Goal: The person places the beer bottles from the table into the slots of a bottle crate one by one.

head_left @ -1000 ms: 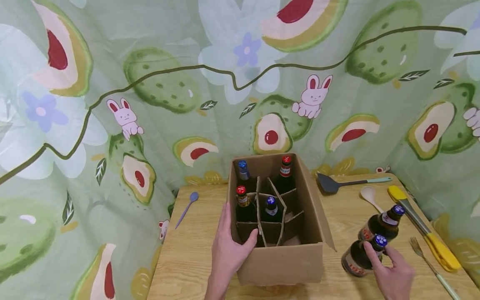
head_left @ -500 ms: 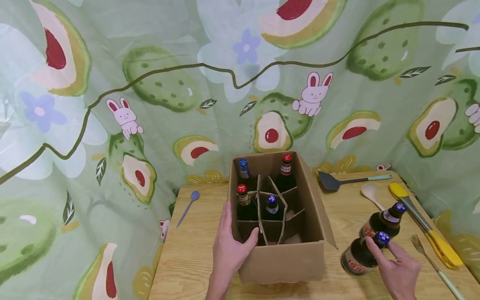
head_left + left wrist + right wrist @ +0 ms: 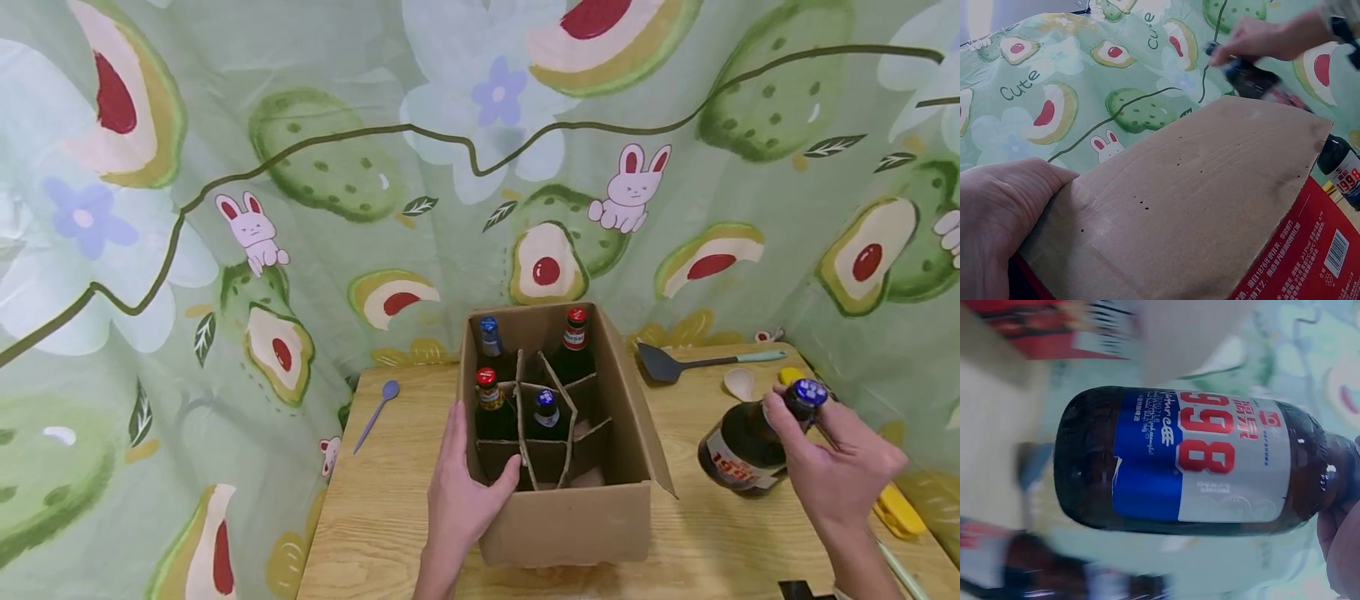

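My right hand (image 3: pixel 843 467) grips a brown beer bottle (image 3: pixel 742 458) by its neck, just under the blue cap. The bottle hangs tilted above the table, right of the cardboard box (image 3: pixel 566 525). Its "998" label (image 3: pixel 1210 456) fills the right wrist view. My left hand (image 3: pixel 468 500) holds the box's near left corner, thumb over the rim and fingers along the outer left wall. Inside the box, cardboard dividers (image 3: pixel 546 443) separate several capped bottles, among them a blue-capped one (image 3: pixel 547 417) and a red-capped one (image 3: pixel 491 404). Another beer bottle (image 3: pixel 1341 169) stands on the table, hidden in the head view.
A grey spatula (image 3: pixel 663 364), a pale spoon (image 3: pixel 738 383) and yellow tongs (image 3: pixel 900 510) lie on the right of the table. The fork's green handle (image 3: pixel 900 571) shows beside my right wrist. A purple spoon (image 3: pixel 375 417) lies left of the box. A patterned curtain (image 3: pixel 337 250) surrounds the table.
My right hand has lifted the nearer beer bottle and carried it up and to the right, in front of the other bottle. My left hand and the box stay in place.
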Available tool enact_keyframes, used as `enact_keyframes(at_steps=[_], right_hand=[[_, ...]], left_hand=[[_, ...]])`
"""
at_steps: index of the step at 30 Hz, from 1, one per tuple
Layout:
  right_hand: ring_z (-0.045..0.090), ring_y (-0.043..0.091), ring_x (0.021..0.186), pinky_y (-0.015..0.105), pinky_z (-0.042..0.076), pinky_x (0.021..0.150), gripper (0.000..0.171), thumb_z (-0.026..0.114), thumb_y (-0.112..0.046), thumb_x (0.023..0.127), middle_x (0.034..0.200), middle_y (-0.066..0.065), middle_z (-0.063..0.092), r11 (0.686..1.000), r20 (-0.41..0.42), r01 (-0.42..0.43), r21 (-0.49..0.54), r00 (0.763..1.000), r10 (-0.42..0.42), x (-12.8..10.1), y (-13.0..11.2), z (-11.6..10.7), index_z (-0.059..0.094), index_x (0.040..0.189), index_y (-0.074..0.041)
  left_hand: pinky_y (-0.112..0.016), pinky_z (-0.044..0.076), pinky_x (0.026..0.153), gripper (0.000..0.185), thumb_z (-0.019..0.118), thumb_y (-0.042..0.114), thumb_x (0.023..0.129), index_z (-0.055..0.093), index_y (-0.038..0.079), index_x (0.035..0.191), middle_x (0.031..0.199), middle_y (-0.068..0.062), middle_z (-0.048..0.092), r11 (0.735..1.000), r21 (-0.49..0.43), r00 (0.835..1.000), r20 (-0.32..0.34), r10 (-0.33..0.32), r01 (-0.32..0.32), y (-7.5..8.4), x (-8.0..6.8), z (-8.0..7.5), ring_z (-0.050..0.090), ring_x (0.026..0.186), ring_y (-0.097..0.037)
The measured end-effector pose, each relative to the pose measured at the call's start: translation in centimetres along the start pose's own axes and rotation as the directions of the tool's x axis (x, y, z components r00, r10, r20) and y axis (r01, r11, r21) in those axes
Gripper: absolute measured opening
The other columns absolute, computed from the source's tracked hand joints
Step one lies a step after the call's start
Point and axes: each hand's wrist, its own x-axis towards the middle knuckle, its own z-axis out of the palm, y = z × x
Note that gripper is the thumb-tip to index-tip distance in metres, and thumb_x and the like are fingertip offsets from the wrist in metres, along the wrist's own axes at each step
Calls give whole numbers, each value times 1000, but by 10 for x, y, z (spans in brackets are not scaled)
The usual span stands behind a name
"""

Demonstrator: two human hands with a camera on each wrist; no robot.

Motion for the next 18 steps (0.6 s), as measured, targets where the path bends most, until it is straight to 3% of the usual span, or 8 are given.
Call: enact_keyframes(at_steps=[3, 6, 10, 15, 18], right_hand=[[69, -10, 87, 8, 48, 81, 23, 81, -4, 85, 92, 7, 80, 999, -22, 14, 41, 1000, -13, 25, -6, 12, 76, 85, 18], [66, -8, 76, 7, 44, 74, 27, 82, -7, 83, 84, 10, 79, 998, -32, 38, 49, 999, -36, 45, -8, 25, 74, 78, 18], [47, -9, 60, 9, 34, 64, 32, 82, -7, 80, 67, 8, 71, 992, -27, 68, 103, 997, -66, 66, -20, 44, 67, 66, 17], [41, -8, 51, 9, 30, 55, 25, 84, -8, 80, 71, -9, 72, 988, 91, -10, 156, 996, -5, 84, -50, 67, 74, 74, 14], [50, -7, 51, 9, 38, 55, 15, 84, -4, 81, 75, -19, 72, 980, 226, -108, 168, 972, 68, 90, -68, 81, 79, 82, 10]], left_hand=[[-63, 40, 113, 105, 83, 49, 83, 27, 20, 167, 172, 0, 26, 1000, 5, 1000, -5, 6, -6, 0, 0, 0, 34, 153, -31], [-62, 39, 114, 105, 83, 49, 83, 27, 21, 167, 172, 0, 26, 1000, 3, 1000, -8, 10, -10, -1, 0, -1, 34, 154, -31], [-63, 38, 114, 105, 82, 49, 83, 27, 23, 168, 172, 2, 25, 1000, 3, 1000, -6, 3, -3, -2, -1, -1, 33, 154, -30], [-64, 39, 113, 105, 82, 51, 83, 26, 23, 168, 172, 3, 24, 1000, 13, 1000, -1, -4, 4, -2, 0, -1, 33, 154, -31], [-66, 40, 112, 105, 82, 52, 83, 26, 23, 168, 172, 3, 24, 1000, 10, 1000, 5, -1, 1, -2, 1, -1, 34, 154, -31]])
